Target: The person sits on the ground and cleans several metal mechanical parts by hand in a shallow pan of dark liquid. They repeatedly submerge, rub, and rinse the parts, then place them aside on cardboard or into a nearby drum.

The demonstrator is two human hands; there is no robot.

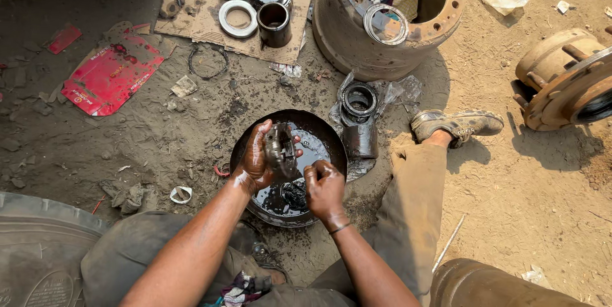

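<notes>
My left hand (pixel 256 160) grips a greasy round metal part (pixel 279 149), held tilted over a black basin (pixel 326 130) of dark oily liquid. My right hand (pixel 324 187) is just beside it, fingers curled and touching the part's lower edge; whether it holds a small thing I cannot tell. Both hands are wet with black oil. A dark rag or lump (pixel 293 195) lies in the liquid under my right hand.
A rusty brake drum (pixel 347 39) stands behind the basin. Bearing rings (pixel 238 17) and a black sleeve (pixel 275 24) lie on cardboard (pixel 191 20). A bearing (pixel 359 100) on plastic, a wheel hub (pixel 564 84) at right, red packaging (pixel 109 76) at left, a tyre (pixel 38 249).
</notes>
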